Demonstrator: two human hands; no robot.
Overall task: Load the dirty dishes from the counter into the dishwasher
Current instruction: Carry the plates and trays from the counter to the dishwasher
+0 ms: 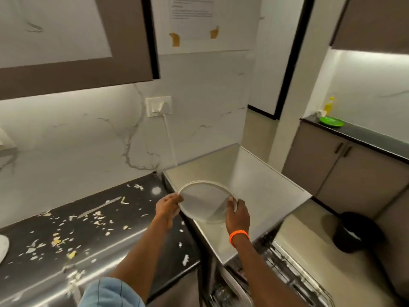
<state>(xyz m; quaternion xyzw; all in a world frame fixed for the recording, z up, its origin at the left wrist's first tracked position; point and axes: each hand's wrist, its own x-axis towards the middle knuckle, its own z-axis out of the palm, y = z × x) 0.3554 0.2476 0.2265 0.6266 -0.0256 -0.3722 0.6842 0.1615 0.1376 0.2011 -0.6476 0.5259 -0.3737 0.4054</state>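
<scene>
Both hands are gripping a white plate above the steel dishwasher top: left hand curling round its left rim, right hand pinching its right rim; scraps are littering the black bench.

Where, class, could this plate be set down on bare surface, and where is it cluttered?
Free: the steel top behind the plate, between the marble wall and its right edge. Crowded: the black counter, strewn with food scraps and a knife.
</scene>
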